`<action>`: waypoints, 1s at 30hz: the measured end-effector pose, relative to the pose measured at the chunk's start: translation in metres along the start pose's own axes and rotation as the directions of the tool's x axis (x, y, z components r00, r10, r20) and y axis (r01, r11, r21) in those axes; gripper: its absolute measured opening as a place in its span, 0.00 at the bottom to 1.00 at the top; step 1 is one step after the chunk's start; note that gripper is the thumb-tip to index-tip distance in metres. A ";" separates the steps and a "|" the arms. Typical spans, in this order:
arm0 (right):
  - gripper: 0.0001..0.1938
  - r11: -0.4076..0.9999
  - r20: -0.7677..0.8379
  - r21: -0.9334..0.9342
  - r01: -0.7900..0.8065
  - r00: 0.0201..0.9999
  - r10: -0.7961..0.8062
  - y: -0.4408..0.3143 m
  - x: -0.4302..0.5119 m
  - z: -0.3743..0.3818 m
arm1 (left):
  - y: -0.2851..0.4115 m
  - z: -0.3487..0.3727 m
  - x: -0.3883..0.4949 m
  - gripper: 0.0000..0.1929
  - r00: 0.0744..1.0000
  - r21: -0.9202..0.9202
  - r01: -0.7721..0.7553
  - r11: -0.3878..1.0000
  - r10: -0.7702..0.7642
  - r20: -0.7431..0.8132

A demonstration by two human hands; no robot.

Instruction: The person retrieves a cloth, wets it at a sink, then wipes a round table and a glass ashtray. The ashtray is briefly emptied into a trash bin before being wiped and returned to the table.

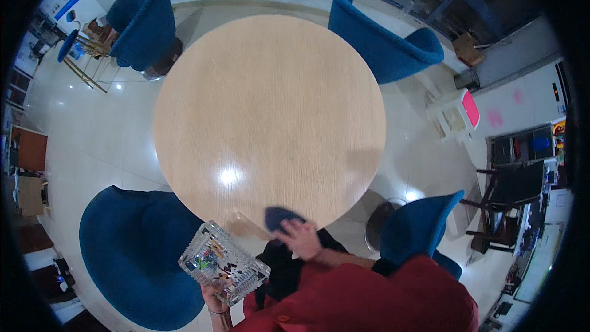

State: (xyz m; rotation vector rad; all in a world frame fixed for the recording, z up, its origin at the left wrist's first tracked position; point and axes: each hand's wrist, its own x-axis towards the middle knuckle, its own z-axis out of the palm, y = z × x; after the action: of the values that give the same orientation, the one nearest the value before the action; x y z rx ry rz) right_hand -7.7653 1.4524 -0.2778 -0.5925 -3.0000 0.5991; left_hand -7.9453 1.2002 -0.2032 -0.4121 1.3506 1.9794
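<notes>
My left hand (215, 296) grips a clear plastic box (246, 281) by its near corner, tilted over the blue chair at the lower left. Inside the box lie several small colored pieces (203, 260), among them green, orange, red and black ones too small to name. My right hand (302, 240), blurred by motion, is closed on a dark rounded object (279, 217), perhaps a cloth or pouch, at the near edge of the round wooden table (272, 101). Whether that object touches the tabletop, I cannot tell.
A blue upholstered chair (133, 253) stands close at the left, another blue chair (412, 226) at the right. Two more chairs, one far left (145, 23) and one far right (382, 37), flank the table. A white stool (454, 115) with a pink top stands further right.
</notes>
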 end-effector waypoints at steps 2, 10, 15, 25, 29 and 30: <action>0.30 0.988 0.026 0.128 0.082 0.996 -0.086 -0.017 0.001 0.000 | -0.001 0.005 0.002 0.33 1.000 0.006 0.017 1.000 -0.017 -0.010; 0.28 0.769 -0.110 -0.118 -0.628 0.778 0.618 0.151 -0.048 -0.050 | -0.009 -0.010 0.009 0.36 0.993 -0.063 0.099 0.993 -0.094 0.078; 0.26 0.646 -0.484 -0.158 -0.746 0.629 0.608 0.313 0.068 -0.103 | -0.027 -0.019 0.002 0.15 0.959 -0.090 0.201 0.975 -0.214 -0.183; 0.25 0.747 -0.428 -0.257 -0.614 0.765 0.481 0.407 0.441 -0.147 | -0.040 0.054 0.000 0.10 0.890 -0.172 0.116 0.978 -0.179 -0.418; 0.25 0.902 -0.314 -0.285 -0.323 0.921 0.231 0.321 0.562 -0.117 | -0.062 0.050 -0.012 0.19 0.875 -0.292 0.099 0.951 -0.223 -0.430; 0.25 0.927 -0.268 -0.268 -0.261 0.945 0.188 0.285 0.584 -0.105 | -0.070 0.047 -0.017 0.21 0.857 -0.339 0.067 0.938 -0.228 -0.462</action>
State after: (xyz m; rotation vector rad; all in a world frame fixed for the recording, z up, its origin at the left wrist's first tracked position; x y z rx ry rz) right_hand -8.1936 1.9503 -0.3158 -0.9619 -2.8281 0.0596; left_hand -7.8787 1.2513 -0.2215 -1.2136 1.2407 2.0347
